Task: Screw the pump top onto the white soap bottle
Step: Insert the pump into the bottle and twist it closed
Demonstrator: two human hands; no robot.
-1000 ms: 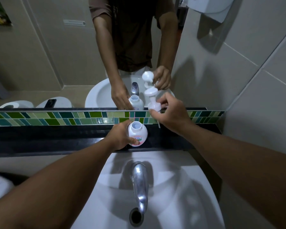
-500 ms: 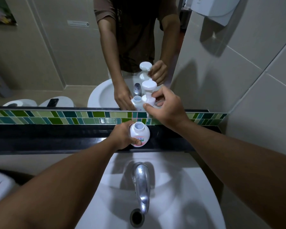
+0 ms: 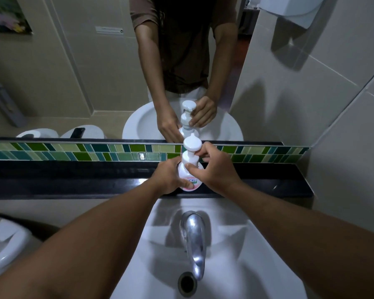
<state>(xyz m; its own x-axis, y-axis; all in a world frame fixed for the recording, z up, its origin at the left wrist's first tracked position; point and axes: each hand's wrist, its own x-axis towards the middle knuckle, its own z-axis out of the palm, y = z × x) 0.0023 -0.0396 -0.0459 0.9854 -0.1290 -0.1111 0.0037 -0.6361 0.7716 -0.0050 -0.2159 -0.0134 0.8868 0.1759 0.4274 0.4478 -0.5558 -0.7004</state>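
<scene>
Since a second ago the white plastic pump top [image 3: 191, 151] had come down from beside the bottle and now sat on the neck of the round white plastic soap bottle with a pink-and-green label [image 3: 189, 176]. Right hand [image 3: 214, 169] was closed on the pump's collar, thumb in front, fingers [image 3: 205, 152] wrapped behind under the flat round pump head. Left hand [image 3: 171, 176] gripped the bottle body from the left, thumb across the label. Bottle stood upright on the glossy black stone ledge [image 3: 73, 180], just behind the white ceramic sink basin [image 3: 235, 244]. Chrome tap spout [image 3: 192, 238] sat near the bottle, pointing at the round drain hole [image 3: 187, 282]. Green-and-teal mosaic tile strip [image 3: 73, 153] ran behind the ledge, mirror [image 3: 95, 83] above it reflecting hands and bottle.
</scene>
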